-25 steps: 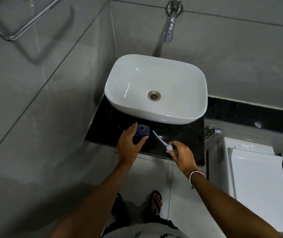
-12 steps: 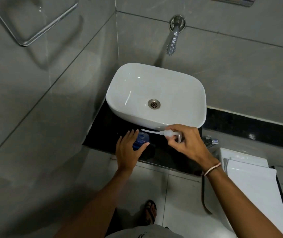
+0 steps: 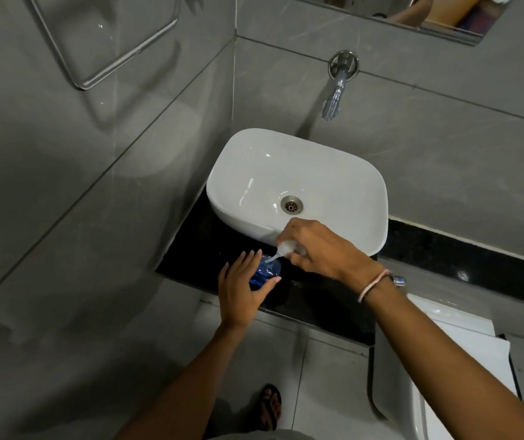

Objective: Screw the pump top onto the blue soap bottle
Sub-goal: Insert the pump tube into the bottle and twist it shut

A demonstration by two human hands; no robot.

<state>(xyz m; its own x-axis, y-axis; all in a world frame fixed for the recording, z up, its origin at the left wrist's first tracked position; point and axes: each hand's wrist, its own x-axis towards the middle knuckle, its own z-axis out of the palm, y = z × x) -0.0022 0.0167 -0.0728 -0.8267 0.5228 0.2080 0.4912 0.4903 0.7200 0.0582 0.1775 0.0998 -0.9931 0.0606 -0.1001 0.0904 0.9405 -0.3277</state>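
Observation:
The blue soap bottle [image 3: 265, 272] stands upright on the black counter [image 3: 190, 249] in front of the basin. My left hand [image 3: 241, 289] wraps around its near side, fingers and thumb on either side of it. My right hand [image 3: 317, 249] grips the white pump top [image 3: 286, 249] just above and right of the bottle. The pump's thin tube slants down-left with its tip at the bottle's mouth. The pump's head is mostly hidden inside my fingers.
A white basin [image 3: 298, 185] sits at the back of the counter under a wall tap [image 3: 336, 90]. A white toilet cistern [image 3: 457, 354] stands to the right. A metal towel rail [image 3: 111, 58] hangs on the left wall. A foot in a sandal [image 3: 270, 404] is on the floor tiles.
My right hand lifted the pump top off the counter and carried it left. Its tube went from level to slanting down into the bottle's mouth. My left hand stayed on the bottle.

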